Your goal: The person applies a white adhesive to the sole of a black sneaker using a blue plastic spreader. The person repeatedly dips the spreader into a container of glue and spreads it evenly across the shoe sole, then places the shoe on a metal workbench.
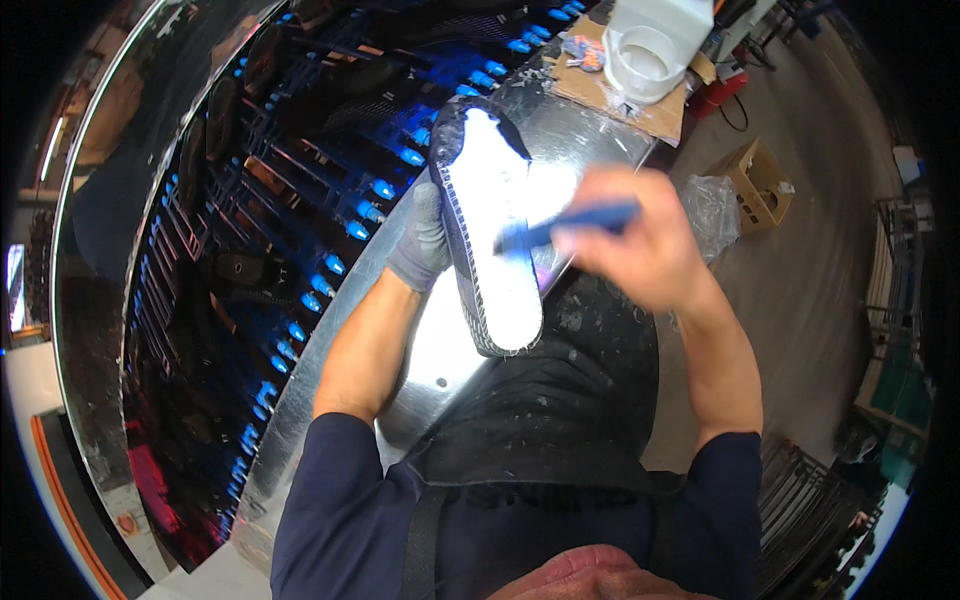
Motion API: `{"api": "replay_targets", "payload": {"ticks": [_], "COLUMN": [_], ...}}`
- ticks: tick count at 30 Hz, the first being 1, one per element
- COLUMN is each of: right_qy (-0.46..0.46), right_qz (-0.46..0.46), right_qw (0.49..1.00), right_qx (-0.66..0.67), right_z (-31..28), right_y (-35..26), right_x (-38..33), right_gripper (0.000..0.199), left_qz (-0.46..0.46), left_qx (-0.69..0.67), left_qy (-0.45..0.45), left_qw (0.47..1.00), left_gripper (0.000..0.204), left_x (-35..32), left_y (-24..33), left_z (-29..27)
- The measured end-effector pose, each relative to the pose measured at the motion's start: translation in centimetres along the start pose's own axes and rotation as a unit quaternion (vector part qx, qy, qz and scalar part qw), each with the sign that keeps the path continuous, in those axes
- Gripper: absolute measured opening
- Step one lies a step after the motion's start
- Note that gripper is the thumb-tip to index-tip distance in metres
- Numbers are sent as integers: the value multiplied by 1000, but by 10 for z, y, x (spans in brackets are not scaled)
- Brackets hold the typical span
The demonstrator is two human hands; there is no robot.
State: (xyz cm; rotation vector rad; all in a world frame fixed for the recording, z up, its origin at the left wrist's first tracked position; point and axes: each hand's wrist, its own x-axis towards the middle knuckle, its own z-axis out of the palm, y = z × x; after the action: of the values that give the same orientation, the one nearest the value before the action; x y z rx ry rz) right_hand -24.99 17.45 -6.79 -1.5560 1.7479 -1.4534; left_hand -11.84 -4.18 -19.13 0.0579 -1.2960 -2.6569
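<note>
My left hand [425, 240], in a grey glove, grips the side of an upturned shoe [490, 230] with a white sole and dark ridged edge. My bare right hand [640, 240] holds a blue-handled brush [570, 225] across the sole; the brush and hand are blurred by motion. The shoe is held over a shiny metal bench [440, 350], above my dark apron [560, 410].
A white tub [645, 55] stands on cardboard [640, 105] at the far end of the bench. To the left runs a dark rack with several blue-tipped pegs [300, 230]. A cardboard box [755, 185] and a clear plastic bag [712, 210] lie on the concrete floor at right.
</note>
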Motion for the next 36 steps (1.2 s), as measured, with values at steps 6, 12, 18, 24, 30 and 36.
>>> {"api": "replay_targets", "payload": {"ticks": [6, 12, 18, 24, 30, 36], "right_qy": [237, -25, -58, 297, 305, 272], "right_qz": [5, -194, 51, 43, 155, 162], "right_qw": [970, 960, 989, 942, 792, 742], "right_qx": [-61, -202, 129, 148, 506, 591], "right_z": [15, 11, 6, 17, 19, 32], "right_y": [52, -15, 9, 59, 79, 85], "right_x": [49, -13, 16, 41, 1, 0], "right_gripper": [17, 20, 11, 15, 15, 15], "left_qz": [-11, 39, 9, -8, -55, -41], "left_qx": [-7, -50, -43, -78, 15, -16], "left_qy": [17, 14, 5, -22, 22, 39], "left_qw": [1000, 998, 999, 997, 998, 998], "left_gripper": [110, 100, 100, 100, 126, 109], "left_x": [-1, 1, 0, 6, 1, 7], "left_y": [6, 3, 4, 0, -10, 2], "left_z": [3, 9, -2, -10, -24, -4]}}
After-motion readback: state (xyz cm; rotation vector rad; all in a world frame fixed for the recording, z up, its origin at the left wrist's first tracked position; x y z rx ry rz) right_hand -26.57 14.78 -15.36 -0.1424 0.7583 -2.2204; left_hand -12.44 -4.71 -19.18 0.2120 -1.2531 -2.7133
